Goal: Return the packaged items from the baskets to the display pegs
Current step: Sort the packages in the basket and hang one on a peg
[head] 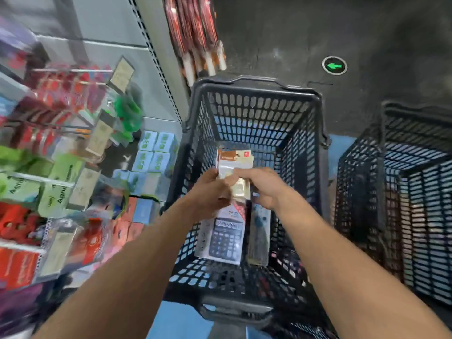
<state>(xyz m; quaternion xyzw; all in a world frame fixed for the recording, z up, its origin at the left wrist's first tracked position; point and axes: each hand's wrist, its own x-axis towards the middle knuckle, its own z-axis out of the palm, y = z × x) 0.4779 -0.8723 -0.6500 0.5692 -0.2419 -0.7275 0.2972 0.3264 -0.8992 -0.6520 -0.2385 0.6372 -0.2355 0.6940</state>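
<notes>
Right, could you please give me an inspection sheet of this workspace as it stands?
Surface: dark floor, with a blue patch under the baskets.
Job's things: small packets held over the black basket; boxed calculator and long pack lie inside it; second basket to the right, contents unclear; display pegs to the left, blurred.
Clutter: nothing seen.
Grippers: left hand and right hand both grip the small packets.
Cables: nothing seen.
Surroundings: green arrow marker on the floor; stacked boxes below the pegs.
</notes>
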